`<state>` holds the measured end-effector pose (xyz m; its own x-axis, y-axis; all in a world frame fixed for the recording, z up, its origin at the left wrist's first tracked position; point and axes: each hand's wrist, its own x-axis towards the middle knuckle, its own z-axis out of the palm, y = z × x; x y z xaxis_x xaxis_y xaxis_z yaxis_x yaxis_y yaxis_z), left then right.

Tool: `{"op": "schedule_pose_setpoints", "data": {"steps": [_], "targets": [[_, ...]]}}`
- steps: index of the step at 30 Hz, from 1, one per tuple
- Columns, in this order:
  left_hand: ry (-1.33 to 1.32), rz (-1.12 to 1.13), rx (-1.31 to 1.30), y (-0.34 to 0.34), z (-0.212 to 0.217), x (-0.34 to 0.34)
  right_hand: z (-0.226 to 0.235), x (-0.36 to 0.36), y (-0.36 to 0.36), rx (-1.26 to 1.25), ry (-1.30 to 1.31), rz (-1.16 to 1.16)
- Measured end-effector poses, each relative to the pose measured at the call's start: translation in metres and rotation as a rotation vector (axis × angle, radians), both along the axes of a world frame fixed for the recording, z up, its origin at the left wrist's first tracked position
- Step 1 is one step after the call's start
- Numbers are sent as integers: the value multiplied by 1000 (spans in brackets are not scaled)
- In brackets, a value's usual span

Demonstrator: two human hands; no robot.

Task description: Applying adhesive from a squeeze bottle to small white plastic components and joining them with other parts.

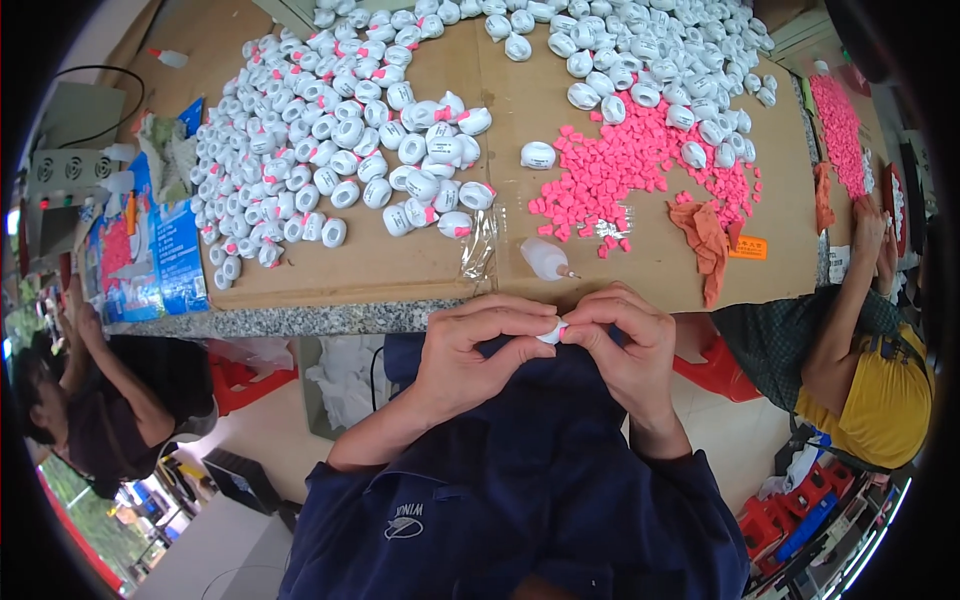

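In front of my chest, just off the table's near edge, my left hand (482,345) pinches a small white hollow plastic piece (551,334) between thumb and fingertips. My right hand (630,340) is closed at the other end of it, with a tiny pink piece (563,327) showing at its fingertips. Most of both pieces is hidden by the fingers. Beyond the hands lies a translucent squeeze bottle (545,259) with a thin tip. A single white piece (538,155) sits beside the heap of pink pieces (600,175).
White pieces with pink tips (330,130) spread over the cardboard (370,265) at left; more white pieces (640,45) lie at the far right. An orange cloth (705,245) and clear plastic wrap (480,245) lie nearer. People work at left (120,390) and right (860,370).
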<state>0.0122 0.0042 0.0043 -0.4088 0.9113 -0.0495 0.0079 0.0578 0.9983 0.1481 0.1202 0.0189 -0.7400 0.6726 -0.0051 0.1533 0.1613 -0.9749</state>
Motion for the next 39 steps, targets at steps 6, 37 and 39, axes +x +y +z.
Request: {"op": "schedule_pose_setpoints", "data": {"steps": [6, 37, 39], "targets": [[307, -3, 30, 3, 22, -21, -5, -6, 0, -111, 42, -39], [-445, 3, 47, 43, 34, -76, -6, 6, 16, 87, 127, -182], [-445, 6, 15, 38, 31, -65, -1, 4, 16, 71, 189, -196]]}}
